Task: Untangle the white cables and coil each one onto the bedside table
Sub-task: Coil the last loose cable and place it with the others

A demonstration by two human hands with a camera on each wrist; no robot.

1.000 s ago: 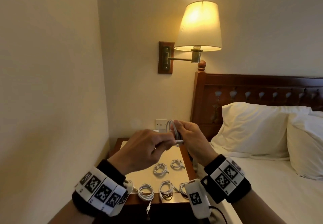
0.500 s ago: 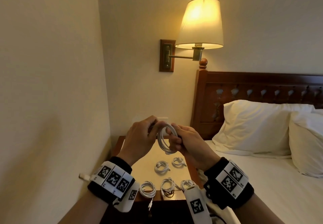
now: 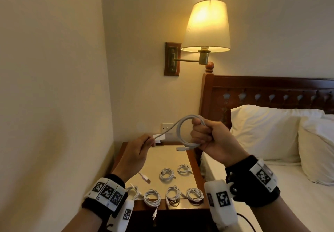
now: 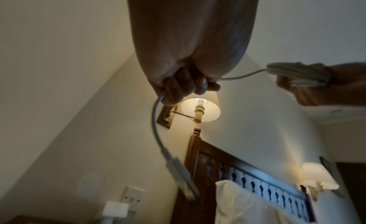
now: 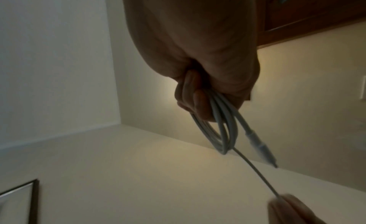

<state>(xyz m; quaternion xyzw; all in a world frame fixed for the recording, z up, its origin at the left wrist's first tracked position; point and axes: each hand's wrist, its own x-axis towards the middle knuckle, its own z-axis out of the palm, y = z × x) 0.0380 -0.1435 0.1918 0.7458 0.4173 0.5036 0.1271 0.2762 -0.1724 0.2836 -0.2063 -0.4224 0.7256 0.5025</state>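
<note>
A white cable [image 3: 179,128] is wound in a loop held in the air above the bedside table [image 3: 191,161]. My right hand [image 3: 207,134] grips the bundled loops [image 5: 219,118] in its curled fingers; one plug [image 5: 261,149] sticks out below. My left hand [image 3: 139,148] pinches the free tail [image 4: 237,77] of the same cable off to the left, and the tail's plug end [image 4: 182,179] dangles below that hand. Several coiled white cables [image 3: 166,174] lie on the table top in two rows.
A lit wall lamp [image 3: 206,27] hangs above the table. A dark wooden headboard [image 3: 262,94] and white pillows [image 3: 267,130] of the bed stand to the right. A wall [image 3: 54,87] closes the left side. A white plug adapter [image 4: 117,211] sits in the wall socket behind the table.
My hands have moved apart: the left one has drawn the cable's tail out to the left, while the right one keeps the loop and has turned it flat toward me.
</note>
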